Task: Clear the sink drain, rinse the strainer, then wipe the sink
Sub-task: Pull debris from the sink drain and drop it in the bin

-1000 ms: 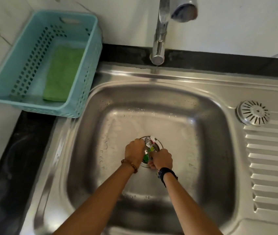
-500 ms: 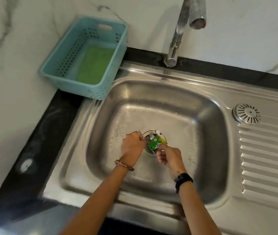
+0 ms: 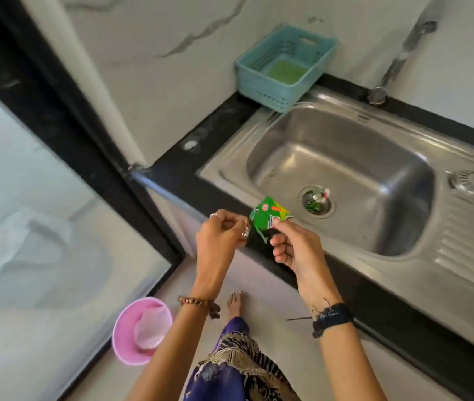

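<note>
Drain (image 3: pixel 316 201): sits in the bottom of the sink (image 3: pixel 380 180); I still see green and white scraps caught in it, so it is not cleared yet.

What changed: half a second ago both my hands were down at the drain; now they are lifted out in front of the counter edge (image 3: pixel 230 123), and my view has swung left toward the floor.

Right hand (image 3: pixel 296 253): fingers pinched shut on a green wrapper (image 3: pixel 267 216), held up in the air just short of the sink's near rim.

Left hand (image 3: pixel 219 241): closed on a small shiny scrap (image 3: pixel 245 231), too blurred for me to say what it is; it sits just beside the wrapper.

Pink bin (image 3: pixel 127 328): on the floor below and to my left, open, with a thin liner inside. I judge that is where this rubbish goes.

Meaning for the task: I read this as the first load out of the drain. Another reach is needed for the leftover scraps.

Strainer: a round perforated piece (image 3: pixel 468 180) lies on the draining board right of the basin; not rinsed yet, I think.

Green sponge (image 3: pixel 287 71): untouched in the blue basket (image 3: pixel 259 85) at the back corner, waiting for the wipe.

Tap (image 3: pixel 397 62): I see no water running.
</note>
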Demonstrator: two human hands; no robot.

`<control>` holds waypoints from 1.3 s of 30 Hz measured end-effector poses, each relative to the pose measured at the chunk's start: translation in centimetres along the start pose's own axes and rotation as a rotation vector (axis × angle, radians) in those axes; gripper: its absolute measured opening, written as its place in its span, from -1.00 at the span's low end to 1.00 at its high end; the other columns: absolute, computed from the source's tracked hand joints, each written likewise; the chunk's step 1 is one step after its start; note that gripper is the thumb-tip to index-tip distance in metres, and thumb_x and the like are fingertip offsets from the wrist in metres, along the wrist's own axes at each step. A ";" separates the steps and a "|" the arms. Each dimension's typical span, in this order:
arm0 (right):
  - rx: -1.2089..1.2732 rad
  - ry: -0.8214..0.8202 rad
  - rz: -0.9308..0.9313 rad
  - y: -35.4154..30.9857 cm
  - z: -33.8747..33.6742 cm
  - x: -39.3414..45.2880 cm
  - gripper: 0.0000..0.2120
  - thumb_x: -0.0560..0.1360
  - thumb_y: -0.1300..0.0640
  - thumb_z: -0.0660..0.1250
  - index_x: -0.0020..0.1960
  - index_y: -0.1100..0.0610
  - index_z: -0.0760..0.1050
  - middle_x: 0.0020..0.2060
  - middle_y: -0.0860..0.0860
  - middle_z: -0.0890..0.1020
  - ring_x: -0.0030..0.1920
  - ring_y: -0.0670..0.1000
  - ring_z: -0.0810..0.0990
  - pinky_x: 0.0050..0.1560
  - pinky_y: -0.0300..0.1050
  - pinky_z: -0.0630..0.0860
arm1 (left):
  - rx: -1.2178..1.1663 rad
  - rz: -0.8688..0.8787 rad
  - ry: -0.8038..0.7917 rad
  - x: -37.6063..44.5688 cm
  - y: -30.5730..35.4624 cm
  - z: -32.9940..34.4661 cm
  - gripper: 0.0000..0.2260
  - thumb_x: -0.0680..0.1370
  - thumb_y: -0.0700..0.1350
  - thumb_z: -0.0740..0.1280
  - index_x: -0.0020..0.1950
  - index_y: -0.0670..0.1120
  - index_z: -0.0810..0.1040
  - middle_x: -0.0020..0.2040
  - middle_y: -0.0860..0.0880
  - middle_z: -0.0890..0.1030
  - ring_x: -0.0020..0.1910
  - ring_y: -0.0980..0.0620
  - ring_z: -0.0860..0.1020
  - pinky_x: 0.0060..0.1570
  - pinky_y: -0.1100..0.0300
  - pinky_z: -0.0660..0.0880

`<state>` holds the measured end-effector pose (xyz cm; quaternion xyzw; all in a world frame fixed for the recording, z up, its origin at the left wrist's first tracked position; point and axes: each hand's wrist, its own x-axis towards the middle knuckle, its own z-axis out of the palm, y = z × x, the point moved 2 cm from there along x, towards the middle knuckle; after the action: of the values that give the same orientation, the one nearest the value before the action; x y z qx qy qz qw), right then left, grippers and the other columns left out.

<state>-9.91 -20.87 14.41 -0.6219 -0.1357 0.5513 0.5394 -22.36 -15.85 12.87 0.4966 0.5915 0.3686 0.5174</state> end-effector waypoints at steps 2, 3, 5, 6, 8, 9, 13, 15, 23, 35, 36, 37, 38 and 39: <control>-0.090 -0.096 0.005 2.4 2.6 -1.9 -0.81 0.50 0.18 0.31 -0.30 0.11 0.53 -0.62 -0.06 0.52 -0.62 -0.17 0.40 -0.61 -0.38 0.35 | -0.020 -0.053 0.087 -2.1 -2.1 -3.8 -0.90 0.43 -0.26 0.31 -0.27 -0.12 0.55 -0.36 -0.02 0.59 -0.44 0.17 0.54 -0.39 0.37 0.50; -0.133 -0.141 0.006 3.8 3.9 -2.7 -0.80 0.50 0.18 0.31 -0.30 0.11 0.53 -0.61 -0.07 0.51 -0.62 -0.17 0.40 -0.61 -0.37 0.35 | -0.038 -0.085 0.126 -3.1 -3.4 -5.8 -0.91 0.44 -0.27 0.31 -0.25 -0.14 0.55 -0.34 -0.05 0.59 -0.41 0.12 0.55 -0.38 0.34 0.51; -0.211 -0.225 0.009 6.8 6.4 -3.7 -0.81 0.50 0.17 0.31 -0.29 0.12 0.53 -0.59 -0.07 0.52 -0.60 -0.17 0.42 -0.59 -0.37 0.37 | -0.067 -0.150 0.186 -4.7 -6.0 -9.4 -0.93 0.46 -0.30 0.29 -0.19 -0.19 0.56 -0.29 -0.09 0.59 -0.35 0.03 0.56 -0.32 0.28 0.54; -0.254 -0.269 0.025 8.6 7.8 -4.1 -0.82 0.50 0.16 0.31 -0.28 0.12 0.54 -0.57 -0.06 0.53 -0.59 -0.17 0.43 -0.58 -0.36 0.38 | -0.071 -0.183 0.218 -5.5 -7.5 -11.5 -0.93 0.47 -0.31 0.28 -0.14 -0.23 0.56 -0.26 -0.11 0.60 -0.32 -0.01 0.57 -0.31 0.27 0.55; -0.347 -0.339 0.079 12.8 10.6 -4.4 -0.83 0.49 0.14 0.32 -0.27 0.13 0.55 -0.56 -0.05 0.54 -0.58 -0.16 0.44 -0.57 -0.35 0.39 | -0.101 -0.257 0.273 -6.8 -10.9 -15.5 -0.92 0.49 -0.31 0.26 -0.10 -0.25 0.55 -0.20 -0.15 0.60 -0.26 -0.06 0.57 -0.29 0.25 0.54; -0.394 -0.357 0.102 14.8 11.5 -4.2 -0.82 0.49 0.13 0.33 -0.28 0.13 0.55 -0.57 -0.05 0.54 -0.59 -0.15 0.44 -0.58 -0.34 0.39 | -0.137 -0.299 0.289 -7.3 -12.4 -17.0 -0.91 0.51 -0.31 0.25 -0.13 -0.24 0.54 -0.20 -0.17 0.58 -0.27 -0.07 0.57 -0.30 0.24 0.53; -0.615 -0.420 0.205 25.7 15.4 -1.7 -0.77 0.49 0.14 0.33 -0.34 0.11 0.51 -0.64 -0.07 0.54 -0.64 -0.18 0.42 -0.60 -0.34 0.37 | -0.263 -0.520 0.395 -7.8 -22.3 -22.7 -0.80 0.51 -0.36 0.22 -0.26 -0.17 0.52 -0.31 -0.12 0.57 -0.51 0.12 0.56 -0.47 0.33 0.52; -0.776 -0.421 0.192 31.5 16.4 0.8 -0.74 0.48 0.14 0.33 -0.39 0.07 0.47 -0.63 -0.08 0.55 -0.64 -0.17 0.42 -0.58 -0.32 0.41 | -0.271 -0.621 0.412 -6.9 -28.1 -24.2 -0.86 0.52 -0.36 0.21 -0.19 -0.21 0.50 -0.31 -0.11 0.57 -0.48 0.10 0.57 -0.45 0.35 0.54; -1.401 -0.432 -0.064 53.2 19.6 13.4 -0.80 0.51 0.06 0.25 0.00 0.16 0.52 -0.08 0.17 0.67 -0.07 0.18 0.61 -0.19 -0.09 0.48 | -0.024 -0.746 0.418 2.0 -51.9 -25.0 -0.92 0.44 -0.35 0.26 -0.22 -0.23 0.51 -0.20 -0.26 0.61 -0.27 -0.10 0.65 -0.21 0.04 0.61; -0.694 -0.352 0.344 54.3 19.7 13.7 -0.88 0.50 0.19 0.23 -0.14 0.21 0.51 -0.45 0.00 0.51 -0.59 -0.10 0.42 -0.58 -0.30 0.39 | -0.519 -0.848 0.437 1.5 -52.2 -22.4 -0.90 0.55 -0.19 0.20 -0.08 -0.15 0.50 -0.33 -0.08 0.53 -0.45 0.04 0.47 -0.43 0.27 0.42; -0.578 -0.334 0.376 51.1 20.0 12.2 -0.88 0.49 0.20 0.24 -0.20 0.18 0.51 -0.48 -0.01 0.48 -0.62 -0.12 0.39 -0.61 -0.33 0.33 | -0.622 -0.854 0.428 1.3 -49.1 -22.2 -0.88 0.55 -0.16 0.21 -0.14 -0.13 0.50 -0.42 -0.02 0.49 -0.52 0.09 0.42 -0.50 0.32 0.36; -0.476 -0.316 0.397 47.4 20.1 10.6 -0.85 0.48 0.21 0.24 -0.25 0.14 0.50 -0.52 -0.03 0.46 -0.63 -0.12 0.37 -0.63 -0.35 0.29 | -0.716 -0.848 0.428 1.1 -45.7 -22.1 -0.85 0.55 -0.13 0.21 -0.20 -0.11 0.48 -0.51 0.02 0.46 -0.58 0.13 0.37 -0.56 0.35 0.31; -0.391 -0.306 0.402 43.6 20.3 9.0 -0.82 0.47 0.21 0.24 -0.29 0.12 0.50 -0.56 -0.06 0.45 -0.64 -0.12 0.35 -0.63 -0.36 0.26 | -0.794 -0.831 0.423 0.9 -42.0 -21.8 -0.81 0.55 -0.11 0.22 -0.26 -0.09 0.46 -0.58 0.05 0.42 -0.64 0.15 0.33 -0.62 0.37 0.28; -0.330 -0.307 0.396 40.1 20.4 7.5 -0.80 0.47 0.21 0.24 -0.32 0.11 0.50 -0.59 -0.07 0.43 -0.65 -0.12 0.33 -0.64 -0.37 0.24 | -0.860 -0.807 0.410 0.7 -38.5 -21.5 -0.78 0.55 -0.11 0.22 -0.29 -0.09 0.44 -0.62 0.06 0.38 -0.67 0.17 0.31 -0.66 0.37 0.26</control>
<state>-41.28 -19.83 -18.70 -0.6249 -0.1792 0.7039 0.2862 -51.32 -22.58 -19.74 -0.0995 0.6186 0.4372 0.6452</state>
